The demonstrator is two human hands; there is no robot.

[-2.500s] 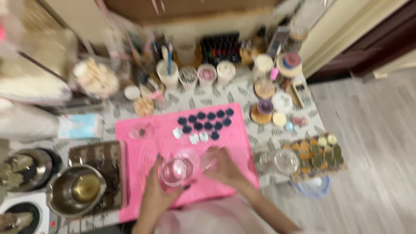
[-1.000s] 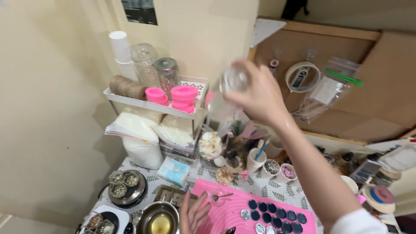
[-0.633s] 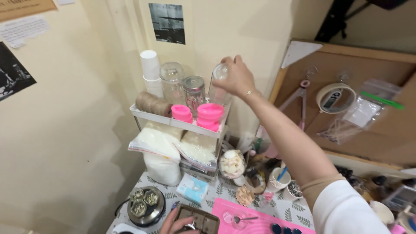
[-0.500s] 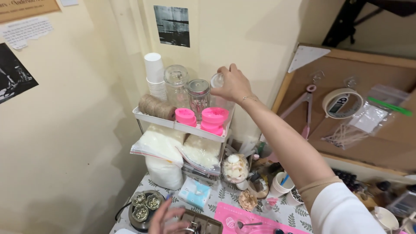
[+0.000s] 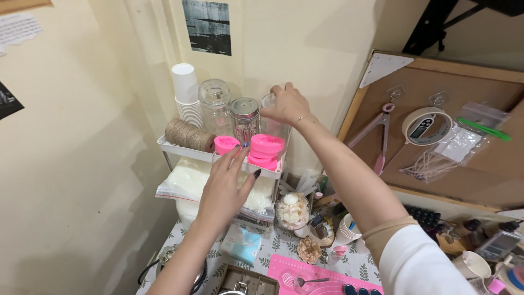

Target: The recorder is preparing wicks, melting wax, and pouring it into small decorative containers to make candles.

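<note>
While 2 hands reach, perhaps 3 pink moulds sit shelved.

My right arm wears a white long sleeve pushed up past the elbow, with a tan ribbed band showing at its edge. On my right hand there's a thin, fine chain bracelet at the wrist. My left hand has long nails painted dark, and that forearm is bare, no sleeve showing.
</note>
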